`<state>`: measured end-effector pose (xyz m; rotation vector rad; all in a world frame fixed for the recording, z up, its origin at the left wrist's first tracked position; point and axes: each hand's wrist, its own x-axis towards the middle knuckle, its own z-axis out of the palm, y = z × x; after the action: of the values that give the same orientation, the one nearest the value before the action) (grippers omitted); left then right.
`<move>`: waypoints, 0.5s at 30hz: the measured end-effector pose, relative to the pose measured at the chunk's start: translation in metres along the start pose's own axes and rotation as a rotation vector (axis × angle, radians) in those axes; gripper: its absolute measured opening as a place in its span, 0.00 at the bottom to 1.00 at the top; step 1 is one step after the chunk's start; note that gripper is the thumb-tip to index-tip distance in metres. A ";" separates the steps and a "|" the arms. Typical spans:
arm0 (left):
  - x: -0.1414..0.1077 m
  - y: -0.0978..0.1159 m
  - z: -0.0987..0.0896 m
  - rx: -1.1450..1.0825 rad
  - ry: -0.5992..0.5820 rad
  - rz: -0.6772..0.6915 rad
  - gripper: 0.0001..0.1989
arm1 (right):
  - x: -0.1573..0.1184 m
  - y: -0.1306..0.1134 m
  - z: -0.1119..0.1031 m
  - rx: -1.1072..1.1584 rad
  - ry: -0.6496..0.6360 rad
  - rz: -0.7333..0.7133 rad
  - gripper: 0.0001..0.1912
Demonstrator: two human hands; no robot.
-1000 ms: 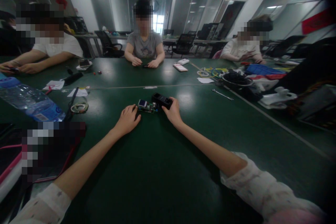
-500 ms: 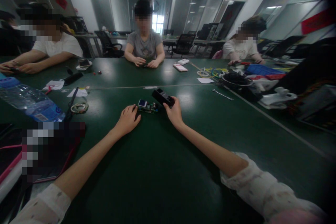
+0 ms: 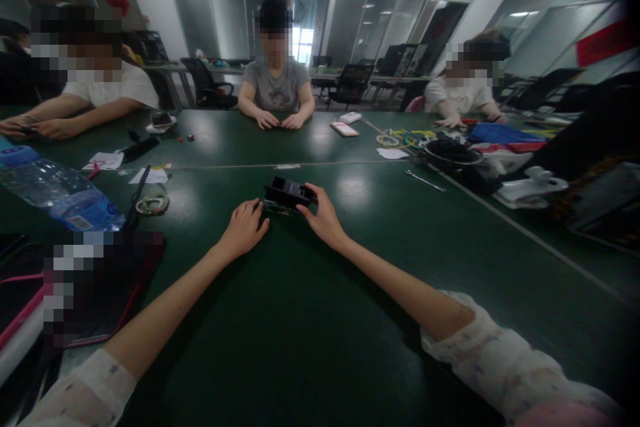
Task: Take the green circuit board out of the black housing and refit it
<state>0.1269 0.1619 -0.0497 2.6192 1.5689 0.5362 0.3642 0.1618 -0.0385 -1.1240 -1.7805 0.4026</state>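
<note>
Pinching case (image 3: 287,193) in right hand (image 3: 324,215), apparently fitting it over board (image 3: 280,209). Resting left hand (image 3: 244,227), spread, alongside; probably needing alignment next.

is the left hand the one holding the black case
No, the right hand grips the black case at its right end, while the left hand is at the left end of the circuit board.

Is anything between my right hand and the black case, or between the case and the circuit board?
Nothing visible: your right hand holds the black case, which hides most of the circuit board. Whether case and board touch, I can't tell.
</note>
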 end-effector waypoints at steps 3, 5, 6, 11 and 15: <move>0.000 -0.001 0.001 0.014 0.007 0.004 0.25 | 0.000 0.002 0.000 0.005 -0.027 -0.028 0.26; 0.000 -0.001 0.001 0.015 0.005 0.005 0.25 | 0.000 0.003 0.001 -0.001 -0.041 -0.031 0.26; 0.000 -0.001 0.001 0.011 0.000 0.005 0.26 | 0.000 0.003 0.001 -0.006 -0.049 -0.031 0.26; 0.000 0.000 0.001 -0.025 -0.009 -0.032 0.31 | -0.001 0.004 0.001 -0.035 -0.091 -0.013 0.27; 0.000 0.002 0.001 -0.046 0.003 -0.072 0.37 | 0.000 0.008 0.002 -0.064 -0.177 -0.002 0.27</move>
<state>0.1288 0.1612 -0.0498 2.5195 1.6248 0.5649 0.3665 0.1662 -0.0448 -1.1605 -1.9611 0.4590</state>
